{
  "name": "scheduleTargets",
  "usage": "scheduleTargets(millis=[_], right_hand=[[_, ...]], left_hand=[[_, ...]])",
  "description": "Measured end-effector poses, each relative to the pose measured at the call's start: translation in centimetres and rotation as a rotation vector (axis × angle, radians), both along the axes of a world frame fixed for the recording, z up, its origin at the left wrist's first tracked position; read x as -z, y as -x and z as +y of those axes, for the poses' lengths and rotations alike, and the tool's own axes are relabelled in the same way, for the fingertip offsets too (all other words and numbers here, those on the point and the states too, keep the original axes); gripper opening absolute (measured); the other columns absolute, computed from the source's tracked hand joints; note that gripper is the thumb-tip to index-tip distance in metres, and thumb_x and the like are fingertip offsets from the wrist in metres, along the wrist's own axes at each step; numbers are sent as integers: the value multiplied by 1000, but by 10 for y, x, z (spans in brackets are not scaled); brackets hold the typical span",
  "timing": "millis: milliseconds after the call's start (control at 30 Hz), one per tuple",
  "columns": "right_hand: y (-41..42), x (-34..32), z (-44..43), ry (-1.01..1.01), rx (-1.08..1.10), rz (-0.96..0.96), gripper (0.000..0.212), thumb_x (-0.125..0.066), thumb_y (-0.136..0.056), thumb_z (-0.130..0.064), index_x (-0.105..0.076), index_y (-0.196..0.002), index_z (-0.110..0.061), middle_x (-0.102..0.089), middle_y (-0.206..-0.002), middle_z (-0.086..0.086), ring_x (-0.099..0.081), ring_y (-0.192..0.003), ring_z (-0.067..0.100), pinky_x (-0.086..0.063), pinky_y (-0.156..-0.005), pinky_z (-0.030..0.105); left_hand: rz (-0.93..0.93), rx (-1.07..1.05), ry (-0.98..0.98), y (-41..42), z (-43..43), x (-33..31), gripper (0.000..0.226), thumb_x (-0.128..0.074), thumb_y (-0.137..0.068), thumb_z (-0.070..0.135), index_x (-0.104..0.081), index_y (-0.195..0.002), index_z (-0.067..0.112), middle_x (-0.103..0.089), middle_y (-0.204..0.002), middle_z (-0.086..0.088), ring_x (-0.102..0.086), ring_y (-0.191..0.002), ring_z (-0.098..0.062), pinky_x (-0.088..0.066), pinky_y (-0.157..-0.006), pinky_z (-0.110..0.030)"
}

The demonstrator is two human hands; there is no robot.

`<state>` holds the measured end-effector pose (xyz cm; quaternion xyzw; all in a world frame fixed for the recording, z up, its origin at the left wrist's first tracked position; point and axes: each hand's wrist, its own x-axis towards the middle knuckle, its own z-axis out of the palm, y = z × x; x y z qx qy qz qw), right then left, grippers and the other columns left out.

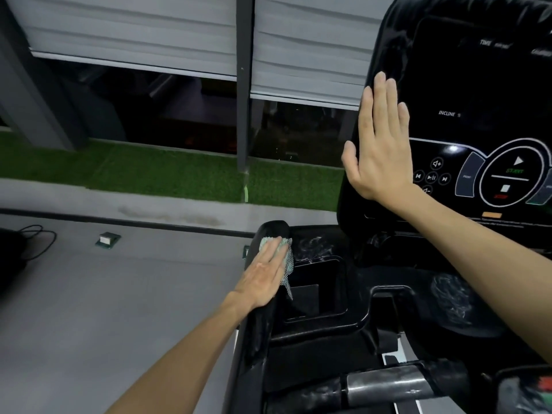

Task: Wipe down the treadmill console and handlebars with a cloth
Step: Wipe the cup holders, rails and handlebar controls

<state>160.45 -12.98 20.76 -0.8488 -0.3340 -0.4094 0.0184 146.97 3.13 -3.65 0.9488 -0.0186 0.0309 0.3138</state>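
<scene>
Left hand (263, 279) at 6 o'clock of the view lies flat, fingers straight and pressed together, pinning the cloth (287, 259) onto the top of the left handlebar (260, 324); cloth's mesh edge hangs toward the tray recess (328, 282) at its 3 o'clock; right hand (379, 144), at 2 o'clock, rests flat against the console (478, 85) left edge, fingers straight and close together, thumb held apart.

My left hand (263, 277) presses with straight fingers a pale green mesh cloth (287, 259) onto the front end of the glossy black left handlebar (260, 327), while my right hand (380, 144) lies flat against the left edge of the black treadmill console (478, 94).
</scene>
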Motion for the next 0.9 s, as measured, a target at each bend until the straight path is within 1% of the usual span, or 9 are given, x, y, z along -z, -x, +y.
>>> scheduleTargets(millis=[167, 300, 400, 533, 600, 767, 833, 900], right_hand=[[3, -1, 0, 7, 5, 29, 74, -41, -90, -23, -10, -150, 5, -7, -157, 27, -4, -147, 39, -5, -120, 45], [4, -2, 0, 14, 0, 55, 73, -40, -91, -23, -8, -151, 4, -5, -158, 26, -2, -147, 38, -5, -120, 46], [3, -2, -1, 22, 2, 61, 72, -40, -92, -24, -9, -151, 4, -5, -158, 27, -3, -147, 38, -9, -120, 48], [2, -1, -1, 13, -8, 66, 71, -40, -92, -23, -10, -151, 4, -6, -158, 26, -3, -147, 37, -7, -120, 47], [2, 0, -1, 2, -14, 71, 71, -40, -92, -22, -10, -151, 4, -6, -158, 26, -3, -147, 37, -6, -120, 47], [2, 2, -1, 4, 3, 53, 71, -39, -92, -23, -10, -151, 4, -7, -158, 26, -4, -147, 37, -8, -120, 47], [3, 1, 0, 9, 12, 61, 72, -39, -91, -24, -9, -151, 3, -6, -158, 25, -3, -147, 37, -8, -120, 47], [3, 1, -1, 20, 23, 70, 73, -39, -91, -25, -8, -151, 3, -5, -158, 25, -2, -147, 36, -8, -120, 47]], left_hand=[[-38, 1, -22, 48, -10, 1, 52, -27, -107, 24, -10, -156, 19, 7, -161, 11, 17, -144, -1, 12, -116, -15], [-30, -1, -22, 86, -20, -4, 51, -23, -106, 28, -4, -154, 24, 9, -159, 14, 23, -141, 7, 7, -120, -21], [-6, -1, -9, 112, -24, -2, 54, -11, -101, 42, -1, -152, 26, 8, -161, 13, 19, -144, 5, 2, -122, -24], [3, -13, 64, 135, -29, 0, 71, 8, -92, 62, -1, -152, 25, 8, -162, 13, 16, -146, 3, 1, -122, -25], [8, -20, 64, 137, -29, -1, 75, 11, -89, 66, 0, -152, 26, 10, -162, 12, 17, -146, 3, 1, -123, -26], [11, -25, 43, 111, -23, -4, 75, 12, -89, 65, 3, -151, 24, 15, -160, 11, 24, -143, 4, 8, -120, -23], [-2, -16, 1, 91, -20, -6, 76, 15, -88, 64, 5, -149, 21, 14, -157, 9, 32, -137, 8, 14, -117, -19], [5, -4, -47, 73, -19, -11, 74, 10, -90, 62, 6, -148, 16, 14, -155, 7, 36, -132, 10, 19, -113, -15]])
